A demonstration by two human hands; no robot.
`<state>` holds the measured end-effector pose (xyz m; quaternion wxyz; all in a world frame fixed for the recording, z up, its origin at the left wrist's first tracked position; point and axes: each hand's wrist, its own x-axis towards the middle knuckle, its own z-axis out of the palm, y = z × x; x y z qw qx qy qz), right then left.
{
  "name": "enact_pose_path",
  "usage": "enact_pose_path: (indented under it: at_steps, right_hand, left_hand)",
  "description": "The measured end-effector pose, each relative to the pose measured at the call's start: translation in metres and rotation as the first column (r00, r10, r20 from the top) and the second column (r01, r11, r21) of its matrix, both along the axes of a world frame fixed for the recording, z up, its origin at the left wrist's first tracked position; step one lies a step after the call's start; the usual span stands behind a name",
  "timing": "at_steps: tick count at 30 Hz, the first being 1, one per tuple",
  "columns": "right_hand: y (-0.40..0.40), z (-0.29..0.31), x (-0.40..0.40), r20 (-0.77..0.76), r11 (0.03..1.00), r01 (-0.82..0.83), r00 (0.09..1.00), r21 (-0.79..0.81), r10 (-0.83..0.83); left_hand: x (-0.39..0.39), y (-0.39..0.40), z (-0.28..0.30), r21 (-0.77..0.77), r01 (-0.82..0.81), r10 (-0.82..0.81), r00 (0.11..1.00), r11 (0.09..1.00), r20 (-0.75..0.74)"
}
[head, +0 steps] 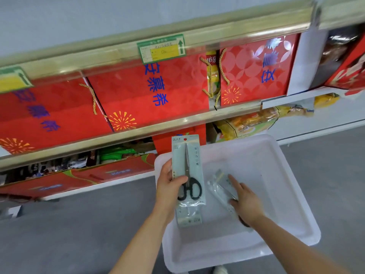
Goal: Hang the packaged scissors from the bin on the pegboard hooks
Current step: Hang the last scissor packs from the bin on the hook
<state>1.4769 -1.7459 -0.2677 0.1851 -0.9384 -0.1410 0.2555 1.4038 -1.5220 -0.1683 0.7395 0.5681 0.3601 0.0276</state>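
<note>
My left hand (169, 186) grips a pack of black-handled scissors (188, 175) on a pale grey card and holds it upright above the left side of the white bin (276, 194). A second card shows behind the first at its lower end. Inside the bin lies another scissors pack (220, 184), blurred. My right hand (244, 200) is on that pack, index finger stretched along it and thumb at its lower edge. No pegboard or hooks are in view.
Shop shelves (138, 133) with gold edge rails stand behind the bin, stocked with red gift boxes (148, 91) and snack bags (246, 123). Low red cartons (88, 175) sit at the left. Grey floor (59, 234) lies around the bin. A shoe (221, 269) shows below it.
</note>
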Motion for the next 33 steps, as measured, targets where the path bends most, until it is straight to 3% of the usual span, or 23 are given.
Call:
enact_pose_path:
  at_steps: [5, 10, 21, 29, 33]
  right_hand:
    - [0.017, 0.056, 0.001, -0.026, 0.936, 0.204, 0.978, 0.287, -0.206]
    - [0.047, 0.143, 0.005, -0.008, 0.804, 0.271, 0.949, 0.529, -0.315]
    - [0.109, 0.328, 0.015, 0.181, 0.609, 0.041, 0.937, 0.793, -0.299]
    - [0.143, 0.422, 0.016, 0.237, 0.459, -0.067, 0.916, 0.886, -0.324]
    - [0.161, 0.462, 0.015, 0.279, 0.43, -0.116, 0.899, 0.895, -0.337]
  left_hand:
    - [-0.002, -0.002, 0.048, 0.105, -0.103, 0.083, 0.98, 0.989, 0.181]
    - [0.002, 0.011, 0.107, 0.216, -0.238, 0.168, 0.939, 0.947, 0.299]
    - [0.01, 0.05, 0.247, 0.361, -0.504, 0.29, 0.813, 0.785, 0.504]
    - [0.011, 0.075, 0.327, 0.367, -0.598, 0.303, 0.734, 0.712, 0.608]
    - [0.014, 0.092, 0.369, 0.393, -0.655, 0.301, 0.691, 0.645, 0.657]
